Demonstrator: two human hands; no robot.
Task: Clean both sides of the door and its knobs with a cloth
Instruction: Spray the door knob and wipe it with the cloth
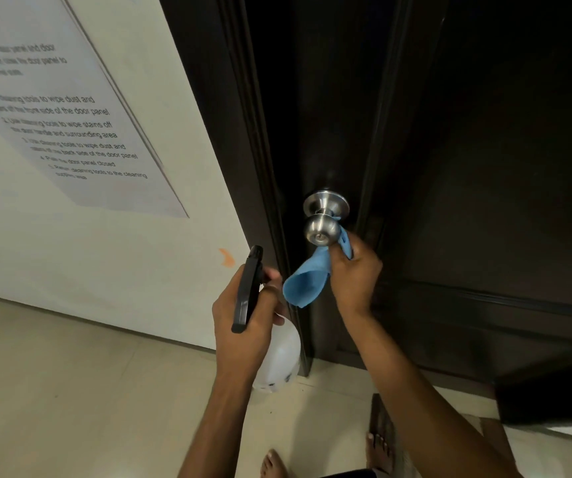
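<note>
Left hand (243,315) grips spray bottle (279,357) — right hand (355,274) presses blue cloth (307,279) against knob (321,231).

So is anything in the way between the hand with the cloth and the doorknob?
No, nothing visible. The right hand holds the blue cloth right beside the doorknob, with the cloth's upper edge already against it. The spray bottle in the left hand stays off to the side.

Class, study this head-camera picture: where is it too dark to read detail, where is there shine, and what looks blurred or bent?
In the head view, the dark door swallows most panel detail; the metal knob shows bright highlights; the printed sheet on the wall is soft, its upper lines unreadable; the wide lens slants the door frame and wall edges; the blue cloth stays clearly lit.
</note>
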